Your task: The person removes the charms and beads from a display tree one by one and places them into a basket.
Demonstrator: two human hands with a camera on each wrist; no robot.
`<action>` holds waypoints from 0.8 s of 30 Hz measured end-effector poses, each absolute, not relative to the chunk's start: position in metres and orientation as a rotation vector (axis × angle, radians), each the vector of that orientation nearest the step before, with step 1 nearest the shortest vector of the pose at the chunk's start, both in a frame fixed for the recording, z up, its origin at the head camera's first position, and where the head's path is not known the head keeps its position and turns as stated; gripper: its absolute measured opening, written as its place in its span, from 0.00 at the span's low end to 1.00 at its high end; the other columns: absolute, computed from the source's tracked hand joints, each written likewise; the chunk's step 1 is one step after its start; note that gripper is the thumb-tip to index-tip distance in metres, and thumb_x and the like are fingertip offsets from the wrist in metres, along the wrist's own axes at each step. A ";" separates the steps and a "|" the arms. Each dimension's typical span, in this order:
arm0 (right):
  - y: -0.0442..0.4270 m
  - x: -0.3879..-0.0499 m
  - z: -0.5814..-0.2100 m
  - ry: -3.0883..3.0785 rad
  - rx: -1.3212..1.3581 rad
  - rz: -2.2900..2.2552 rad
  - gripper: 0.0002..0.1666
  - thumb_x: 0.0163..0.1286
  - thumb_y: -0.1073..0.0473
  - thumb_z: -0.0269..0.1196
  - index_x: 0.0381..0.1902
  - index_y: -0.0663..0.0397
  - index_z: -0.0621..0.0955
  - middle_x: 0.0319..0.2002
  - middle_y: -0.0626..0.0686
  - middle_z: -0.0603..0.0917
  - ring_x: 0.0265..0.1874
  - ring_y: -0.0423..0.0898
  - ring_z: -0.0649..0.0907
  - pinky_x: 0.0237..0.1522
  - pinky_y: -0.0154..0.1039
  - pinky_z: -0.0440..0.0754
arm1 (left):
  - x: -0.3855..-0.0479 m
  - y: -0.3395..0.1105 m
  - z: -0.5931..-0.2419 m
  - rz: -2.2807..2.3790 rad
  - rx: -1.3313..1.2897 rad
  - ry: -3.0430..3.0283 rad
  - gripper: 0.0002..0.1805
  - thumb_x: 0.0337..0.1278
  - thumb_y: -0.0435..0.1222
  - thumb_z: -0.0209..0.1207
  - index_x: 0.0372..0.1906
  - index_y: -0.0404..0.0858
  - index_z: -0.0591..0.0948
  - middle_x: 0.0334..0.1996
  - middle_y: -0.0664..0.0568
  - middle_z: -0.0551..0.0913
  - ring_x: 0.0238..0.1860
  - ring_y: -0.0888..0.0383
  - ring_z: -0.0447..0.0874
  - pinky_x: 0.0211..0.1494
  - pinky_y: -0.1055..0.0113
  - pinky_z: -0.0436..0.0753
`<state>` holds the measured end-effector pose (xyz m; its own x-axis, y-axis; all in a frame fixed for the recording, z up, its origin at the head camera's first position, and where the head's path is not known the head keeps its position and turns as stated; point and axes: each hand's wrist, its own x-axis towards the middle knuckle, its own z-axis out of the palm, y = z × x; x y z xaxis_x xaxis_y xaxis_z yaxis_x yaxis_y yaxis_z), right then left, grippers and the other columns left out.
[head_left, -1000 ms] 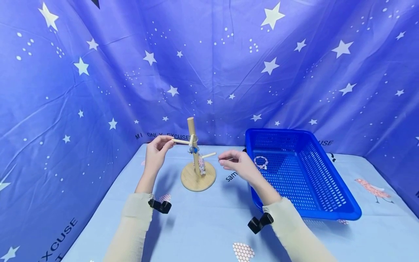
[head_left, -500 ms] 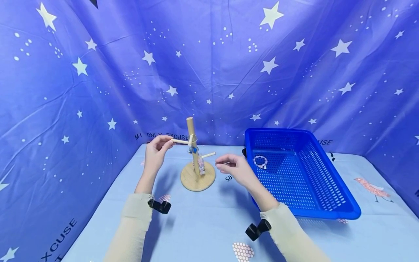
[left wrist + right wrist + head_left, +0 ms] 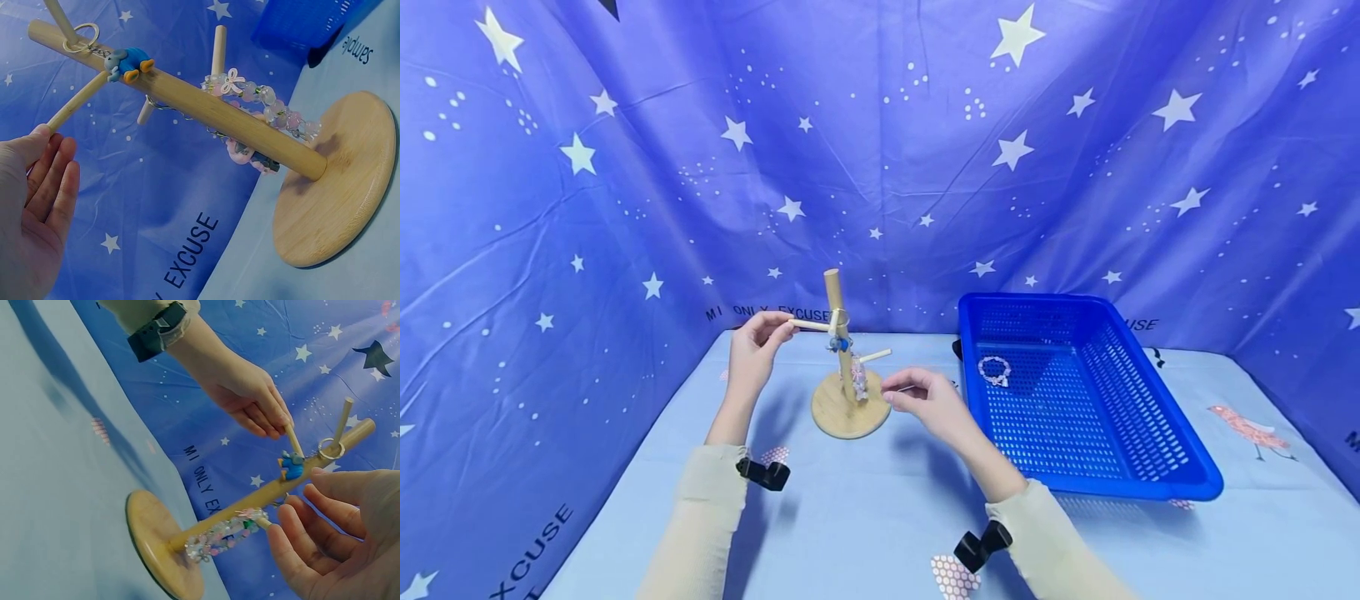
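Lowered and drawn in toward the wooden stand [image 3: 847,371] since the earlier frame: the right hand [image 3: 928,404], now by the right edge of the round base [image 3: 827,417] as seen from above. Unmoved on the other side: the left hand [image 3: 752,352], with thumb and fingers pinching the tip of an upper peg [image 3: 78,103]. Released in the right hand, with fingers loosely bent and spread apart in the right wrist view, close to the post and a lower peg [image 3: 264,522]; impossible to tell, from these angles, about any contact with either. Upright on a light blue cloth [image 3: 842,517], to the left of a blue basket [image 3: 1206,483]: the stand, hung with trinkets. Around another upper peg, a metal ring [image 3: 97,32]; beside the post below, a blue-and-grey figure charm [image 3: 129,62] with orange feet. Over a lower peg, a clear-and-pink bead bracelet [image 3: 269,95] with a pale bow; partly hidden behind the post, a pink trinket [image 3: 240,150]. Inside the basket, near its left wall, a pink beaded loop [image 3: 998,381]. Across the background, a blue backdrop [image 3: 880,150] with white stars.
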<state>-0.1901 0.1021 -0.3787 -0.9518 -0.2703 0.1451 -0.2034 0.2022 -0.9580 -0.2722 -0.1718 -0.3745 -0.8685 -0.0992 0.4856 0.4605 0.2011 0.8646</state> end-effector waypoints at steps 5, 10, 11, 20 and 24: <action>0.095 -0.188 -0.385 2.420 -0.467 -1.877 0.13 0.69 0.64 0.64 0.47 0.69 0.82 0.45 0.65 0.86 0.36 0.42 0.85 0.42 0.28 0.86 | -0.272 -0.171 -0.373 -1.731 -0.315 -2.030 0.12 0.65 0.31 0.62 0.47 0.26 0.82 0.38 0.52 0.87 0.36 0.72 0.86 0.46 0.77 0.87; 0.090 -0.187 -0.391 2.441 -0.469 -1.866 0.13 0.68 0.63 0.65 0.46 0.67 0.83 0.43 0.64 0.87 0.37 0.47 0.85 0.40 0.29 0.84 | -0.271 -0.171 -0.374 -1.727 -0.316 -2.038 0.12 0.65 0.32 0.61 0.47 0.26 0.82 0.40 0.46 0.87 0.36 0.72 0.86 0.47 0.77 0.87; 0.089 -0.188 -0.393 2.443 -0.465 -1.862 0.13 0.68 0.62 0.65 0.46 0.67 0.83 0.43 0.64 0.87 0.37 0.46 0.85 0.40 0.29 0.84 | -0.271 -0.171 -0.374 -1.726 -0.321 -2.038 0.12 0.66 0.32 0.61 0.47 0.26 0.82 0.41 0.42 0.86 0.36 0.73 0.86 0.47 0.77 0.87; 0.078 -0.190 -0.404 2.501 -0.405 -1.904 0.09 0.66 0.63 0.67 0.42 0.62 0.85 0.41 0.59 0.89 0.35 0.41 0.84 0.37 0.29 0.82 | -0.271 -0.171 -0.374 -1.721 -0.337 -2.041 0.12 0.67 0.33 0.61 0.47 0.26 0.82 0.44 0.33 0.85 0.36 0.73 0.86 0.47 0.77 0.87; 0.075 -0.192 -0.408 2.500 -0.381 -1.926 0.09 0.66 0.63 0.67 0.42 0.61 0.85 0.42 0.58 0.89 0.36 0.42 0.84 0.37 0.29 0.82 | -0.271 -0.171 -0.374 -1.721 -0.334 -2.043 0.12 0.67 0.32 0.60 0.47 0.26 0.82 0.42 0.36 0.85 0.36 0.74 0.86 0.47 0.77 0.87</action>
<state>-0.1919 0.0749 -0.4081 -0.9706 -0.1662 0.1744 -0.2110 0.2375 -0.9482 -0.2714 -0.1715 -0.3737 -0.8714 -0.0991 0.4804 0.4567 0.1938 0.8683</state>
